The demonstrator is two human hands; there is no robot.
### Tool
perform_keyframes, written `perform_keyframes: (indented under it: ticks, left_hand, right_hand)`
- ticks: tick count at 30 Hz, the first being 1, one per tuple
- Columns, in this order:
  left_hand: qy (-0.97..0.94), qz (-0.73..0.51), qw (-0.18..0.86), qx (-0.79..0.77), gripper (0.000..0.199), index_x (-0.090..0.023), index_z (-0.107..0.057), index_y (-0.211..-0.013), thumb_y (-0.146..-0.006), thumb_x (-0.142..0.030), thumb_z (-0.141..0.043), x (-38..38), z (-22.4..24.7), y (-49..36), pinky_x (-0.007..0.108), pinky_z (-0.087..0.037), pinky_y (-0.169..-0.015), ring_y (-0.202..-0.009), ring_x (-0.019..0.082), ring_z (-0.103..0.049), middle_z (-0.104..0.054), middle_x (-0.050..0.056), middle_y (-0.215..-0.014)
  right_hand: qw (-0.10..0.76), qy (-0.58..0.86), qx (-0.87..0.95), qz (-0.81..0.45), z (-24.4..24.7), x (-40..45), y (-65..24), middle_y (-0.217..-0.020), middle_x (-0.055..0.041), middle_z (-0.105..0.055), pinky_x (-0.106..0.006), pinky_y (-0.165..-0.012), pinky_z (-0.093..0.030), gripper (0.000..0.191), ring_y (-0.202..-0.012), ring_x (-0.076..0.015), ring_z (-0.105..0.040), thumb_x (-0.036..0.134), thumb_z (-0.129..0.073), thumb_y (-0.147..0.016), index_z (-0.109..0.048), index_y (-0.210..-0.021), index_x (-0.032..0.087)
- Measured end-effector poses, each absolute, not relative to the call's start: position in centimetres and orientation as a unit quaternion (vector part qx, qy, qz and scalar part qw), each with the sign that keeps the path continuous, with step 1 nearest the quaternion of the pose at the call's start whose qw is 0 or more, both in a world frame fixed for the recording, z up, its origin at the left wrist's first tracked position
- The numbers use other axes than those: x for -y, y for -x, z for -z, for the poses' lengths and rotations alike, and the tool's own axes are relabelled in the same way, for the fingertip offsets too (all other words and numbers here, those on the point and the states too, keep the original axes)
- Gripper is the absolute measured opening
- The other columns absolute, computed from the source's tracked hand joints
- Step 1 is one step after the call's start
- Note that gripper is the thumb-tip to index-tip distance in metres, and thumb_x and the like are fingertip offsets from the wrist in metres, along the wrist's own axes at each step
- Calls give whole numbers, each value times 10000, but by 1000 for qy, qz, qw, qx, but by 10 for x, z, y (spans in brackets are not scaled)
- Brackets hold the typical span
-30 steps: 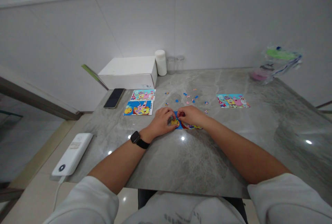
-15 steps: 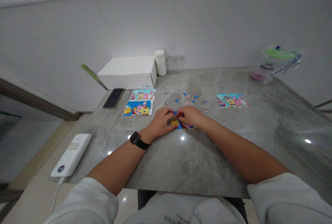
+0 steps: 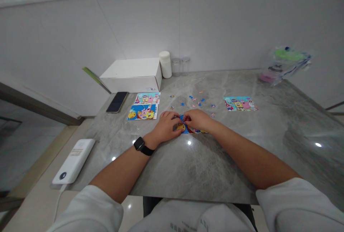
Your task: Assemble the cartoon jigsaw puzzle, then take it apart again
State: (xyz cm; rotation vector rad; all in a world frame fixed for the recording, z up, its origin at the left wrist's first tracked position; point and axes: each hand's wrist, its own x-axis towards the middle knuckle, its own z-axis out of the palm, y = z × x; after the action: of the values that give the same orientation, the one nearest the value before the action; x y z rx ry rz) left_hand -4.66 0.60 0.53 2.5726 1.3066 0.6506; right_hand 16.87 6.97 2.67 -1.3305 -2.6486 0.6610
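Same spot worked on the jigsaw, back from the tabletop's near edge.
Left hand unmoved, thumb and fingers apart; right hand's fingertips together, whether on a piece unclear.

Pale panelled wall behind a grey marbled table, beige floor below.

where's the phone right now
In the head view, the phone lies on the left side of the table, in front of the white box and left of the picture cards.
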Motion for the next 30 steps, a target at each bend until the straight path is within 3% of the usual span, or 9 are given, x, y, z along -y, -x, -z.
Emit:
perform_keyframes:
  ticks: [18, 24, 30]
  left_hand:
    - [-866, -228, 110, -431, 216, -275, -757, -1050, -901, -431, -765, -6, -7, 46, 522, -442, -1106, -1201, 289, -614, -675, 80, -1256]
    - [-855, -252, 141, -430, 202, -279, -762, -1022, -906, -445, -762, -10, -8, 47, 498, -471, -1086, -1190, 280, -632, -683, 70, -1226]
    - [-803, -331, 129, -478, 108, -234, -703, -1008, -977, -322, -649, -18, -1, 51, 454, -508, -1021, -1131, 257, -637, -682, 73, -1113]
  right_hand:
    - [59, 474, 858, -186, -43, -76, -178, -922, -53, -785, -281, -753, -448, 72, -861, -198, -681, 220, -706, -895, -776, -911, 216]
    - [118, 523, 825, -176, -63, -89, -197, -913, -48, -786, -285, -739, -444, 90, -828, -191, -687, 225, -690, -901, -777, -922, 212]
    - [180, 541, 807, -154, -90, -93, -219, -921, -48, -780, -285, -753, -456, 121, -807, -180, -674, 256, -685, -898, -788, -940, 206]
